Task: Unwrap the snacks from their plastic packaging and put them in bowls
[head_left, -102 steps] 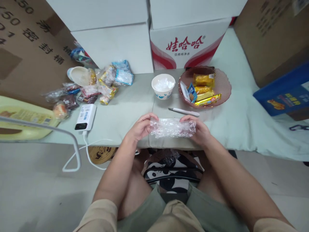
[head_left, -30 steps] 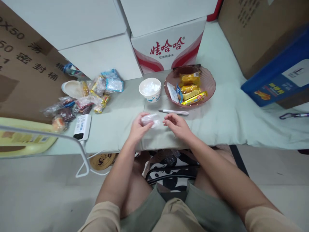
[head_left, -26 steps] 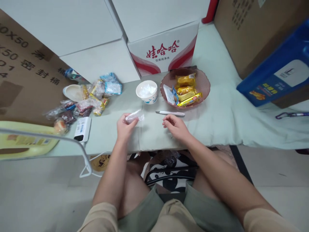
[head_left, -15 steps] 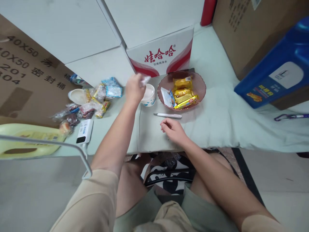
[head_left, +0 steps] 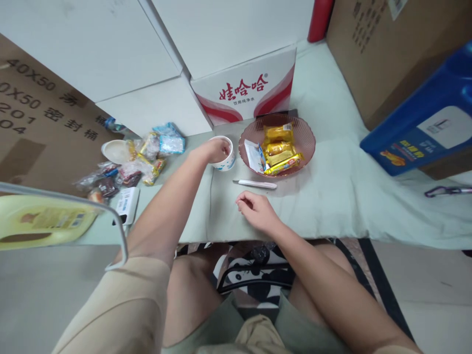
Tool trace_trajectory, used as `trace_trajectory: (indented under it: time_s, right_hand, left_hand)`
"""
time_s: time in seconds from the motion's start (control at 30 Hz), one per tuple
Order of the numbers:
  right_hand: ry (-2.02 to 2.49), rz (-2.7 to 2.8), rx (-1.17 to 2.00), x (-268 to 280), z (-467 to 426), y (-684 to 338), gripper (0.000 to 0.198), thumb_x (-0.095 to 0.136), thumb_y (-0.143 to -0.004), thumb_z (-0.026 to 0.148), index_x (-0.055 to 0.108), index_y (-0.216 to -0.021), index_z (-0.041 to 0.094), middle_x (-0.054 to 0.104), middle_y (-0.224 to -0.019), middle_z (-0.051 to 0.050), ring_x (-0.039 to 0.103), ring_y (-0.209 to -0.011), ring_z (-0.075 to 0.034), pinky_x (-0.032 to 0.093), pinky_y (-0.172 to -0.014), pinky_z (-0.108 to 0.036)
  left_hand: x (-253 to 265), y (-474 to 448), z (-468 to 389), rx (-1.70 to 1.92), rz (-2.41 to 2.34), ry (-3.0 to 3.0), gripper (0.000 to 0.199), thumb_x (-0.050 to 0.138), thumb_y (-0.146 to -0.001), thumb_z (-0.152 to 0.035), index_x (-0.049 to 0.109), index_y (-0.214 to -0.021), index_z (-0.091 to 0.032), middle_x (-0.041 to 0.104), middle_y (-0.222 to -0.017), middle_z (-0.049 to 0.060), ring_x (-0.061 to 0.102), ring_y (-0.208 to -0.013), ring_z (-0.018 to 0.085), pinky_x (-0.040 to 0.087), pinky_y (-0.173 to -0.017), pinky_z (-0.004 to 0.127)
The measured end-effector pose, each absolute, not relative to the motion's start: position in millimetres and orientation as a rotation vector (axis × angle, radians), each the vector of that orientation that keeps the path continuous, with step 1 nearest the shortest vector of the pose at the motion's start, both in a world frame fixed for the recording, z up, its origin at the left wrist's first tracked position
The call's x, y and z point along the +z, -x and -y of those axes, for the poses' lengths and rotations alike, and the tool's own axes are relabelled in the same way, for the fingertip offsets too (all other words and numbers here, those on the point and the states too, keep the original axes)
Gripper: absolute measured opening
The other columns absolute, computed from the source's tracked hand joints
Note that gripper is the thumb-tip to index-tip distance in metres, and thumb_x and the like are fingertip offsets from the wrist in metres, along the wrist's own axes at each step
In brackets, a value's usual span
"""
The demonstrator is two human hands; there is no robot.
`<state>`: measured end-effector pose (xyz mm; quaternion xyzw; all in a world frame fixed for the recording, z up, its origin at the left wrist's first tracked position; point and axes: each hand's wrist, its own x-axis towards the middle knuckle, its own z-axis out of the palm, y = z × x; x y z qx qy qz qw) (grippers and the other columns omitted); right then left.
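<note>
- Pale green cloth (head_left: 332,196) is covering the surface, and a white carton with red lettering (head_left: 243,93) is standing at its back.
- Small white paper cup with blue markings (head_left: 225,165) is standing upright in front of that carton, just left of a pink ridged translucent bowl (head_left: 308,142).
- Left hand (head_left: 217,150) is reaching down into the cup; its fingers are bunching inside the rim, and I cannot tell whether they are pinching anything.
- Right hand (head_left: 258,210) is hovering over or resting on the cloth's near part, its fingers curling loosely inward; I cannot tell whether the tips are pressing together.
- Slim white knife (head_left: 258,184) is lying just beyond the right hand, apart from it.
- Yellow-wrapped snacks (head_left: 283,164) are lying inside the bowl.
- Mixed heap of plastic-wrapped snacks (head_left: 149,147) is spreading left of the cup, near a white power bank (head_left: 127,202).
</note>
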<state>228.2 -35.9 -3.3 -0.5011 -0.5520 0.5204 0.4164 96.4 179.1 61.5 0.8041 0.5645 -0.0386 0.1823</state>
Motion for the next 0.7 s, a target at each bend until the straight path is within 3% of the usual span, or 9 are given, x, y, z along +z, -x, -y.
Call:
trace_trajectory:
  time_s: [0.17,0.37,0.47,0.6,0.7]
  right_hand:
    - [1.265,1.448,1.27,-4,37,-227,0.013,0.051,-0.086,0.027,0.062,-0.081,0.022,0.065,-0.069,0.001,0.056,-0.064,-0.015,0.041,-0.067,-0.027]
    - [1.29,1.468,1.254,-4,35,-226,0.013,0.052,-0.086,0.026,0.063,-0.081,0.022,0.065,-0.07,0.0,0.056,-0.064,-0.015,0.039,-0.066,-0.027]
    - [1.285,1.491,1.226,-4,36,-225,0.014,0.052,-0.087,0.026,0.063,-0.081,0.021,0.066,-0.071,0.0,0.056,-0.065,-0.015,0.038,-0.066,-0.026]
    - [1.285,1.513,1.209,-4,37,-224,0.013,0.052,-0.087,0.024,0.063,-0.082,0.021,0.067,-0.072,0.001,0.057,-0.065,-0.014,0.037,-0.065,-0.025]
    - [1.287,1.55,1.188,-3,38,-224,0.013,0.052,-0.087,0.021,0.064,-0.082,0.021,0.067,-0.071,0.001,0.056,-0.064,-0.014,0.036,-0.065,-0.025]
  left_hand:
    - [44,-107,-185,-0.377,-1.652,-2.337,0.031,0.065,-0.066,-0.018,0.076,-0.095,-0.018,0.073,-0.107,0.013,0.064,-0.108,0.032,0.044,-0.096,0.035]
    - [69,-103,-181,-0.387,-1.514,-2.353,0.028,0.058,-0.074,-0.026,0.076,-0.093,-0.018,0.075,-0.105,0.011,0.066,-0.1,0.027,0.048,-0.094,0.033]
    - [81,-98,-167,-0.365,-1.504,-2.373,0.035,0.055,-0.079,-0.032,0.073,-0.105,-0.017,0.074,-0.107,0.01,0.066,-0.099,0.026,0.049,-0.091,0.033]
    - [85,-94,-140,-0.57,-1.567,-2.503,0.044,0.061,-0.079,-0.031,0.068,-0.121,-0.019,0.071,-0.117,0.011,0.064,-0.109,0.028,0.049,-0.092,0.033]
    - [82,-94,-123,-0.637,-1.608,-2.597,0.039,0.052,-0.087,-0.025,0.068,-0.122,-0.017,0.061,-0.136,0.015,0.056,-0.125,0.032,0.046,-0.1,0.037]
